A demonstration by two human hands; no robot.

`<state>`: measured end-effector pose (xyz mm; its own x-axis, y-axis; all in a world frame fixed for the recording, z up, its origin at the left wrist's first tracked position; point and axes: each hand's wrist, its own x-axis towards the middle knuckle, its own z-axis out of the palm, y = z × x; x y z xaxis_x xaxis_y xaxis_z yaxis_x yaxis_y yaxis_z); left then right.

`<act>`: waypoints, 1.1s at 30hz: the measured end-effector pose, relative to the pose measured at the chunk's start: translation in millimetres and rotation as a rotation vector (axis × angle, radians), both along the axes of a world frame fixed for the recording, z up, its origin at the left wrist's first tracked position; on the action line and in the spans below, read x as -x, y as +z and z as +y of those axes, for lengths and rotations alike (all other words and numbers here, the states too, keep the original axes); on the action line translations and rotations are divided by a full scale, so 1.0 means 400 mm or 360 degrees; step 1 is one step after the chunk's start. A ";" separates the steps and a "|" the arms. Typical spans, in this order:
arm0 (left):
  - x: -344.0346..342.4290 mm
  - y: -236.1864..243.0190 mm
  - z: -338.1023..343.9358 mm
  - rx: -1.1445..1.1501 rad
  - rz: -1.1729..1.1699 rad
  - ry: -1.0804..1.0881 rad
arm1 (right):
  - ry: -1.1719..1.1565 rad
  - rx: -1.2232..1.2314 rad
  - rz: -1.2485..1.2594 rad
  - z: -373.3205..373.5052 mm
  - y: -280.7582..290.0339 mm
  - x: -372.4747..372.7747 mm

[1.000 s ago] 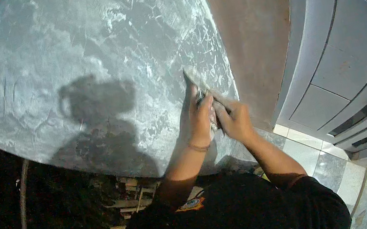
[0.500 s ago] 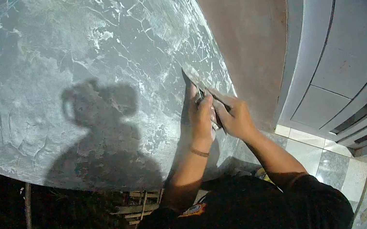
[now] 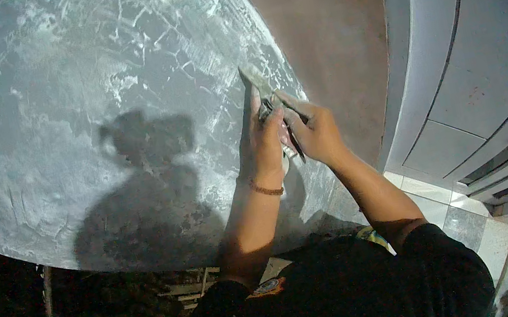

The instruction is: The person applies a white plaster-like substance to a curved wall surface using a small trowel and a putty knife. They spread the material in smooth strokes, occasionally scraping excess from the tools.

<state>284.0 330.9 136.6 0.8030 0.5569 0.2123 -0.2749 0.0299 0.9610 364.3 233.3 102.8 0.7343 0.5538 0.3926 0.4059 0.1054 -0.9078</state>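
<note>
The left hand is clamped on a pale, flat-bladed scraper, which lies over the white-streaked grey plaster surface, near its border with the smooth brown panel. Just beside it, the right hand curls tightly around a slim, dark handle, mostly hidden.

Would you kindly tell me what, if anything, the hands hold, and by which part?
Apparently a flat scraper, gripped below its exposed pale end by the left hand; what the right hand holds is unclear.
</note>
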 end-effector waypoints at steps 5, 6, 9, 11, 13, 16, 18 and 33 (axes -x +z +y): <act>0.004 -0.050 -0.021 0.0106 0.0105 0.0131 | -0.0025 0.0095 -0.0163 -0.017 -0.015 -0.019; 0.008 -0.053 -0.019 -0.0215 0.0118 0.0163 | -0.0033 0.0258 -0.0166 -0.012 -0.017 -0.035; 0.015 -0.053 -0.021 -0.0187 0.0175 0.0246 | -0.0075 -0.0360 -0.0054 0.016 -0.034 -0.098; 0.017 -0.047 -0.028 -0.0389 0.0319 0.0357 | -0.0045 -0.0153 -0.0122 0.034 -0.067 -0.143; 0.020 -0.045 -0.041 -0.0974 0.0256 0.0495 | -0.0059 0.0080 -0.0207 0.035 -0.128 -0.171; 0.026 -0.051 -0.065 -0.1418 0.0371 0.0749 | -0.0007 -0.0048 -0.0023 0.002 -0.262 -0.172; 0.033 -0.060 -0.073 -0.1648 0.0394 0.0869 | 0.0076 0.0066 0.0150 -0.038 -0.356 -0.176; 0.094 -0.041 -0.051 -0.2766 0.1142 0.1131 | 0.0102 0.0363 -0.0275 -0.153 -0.368 -0.327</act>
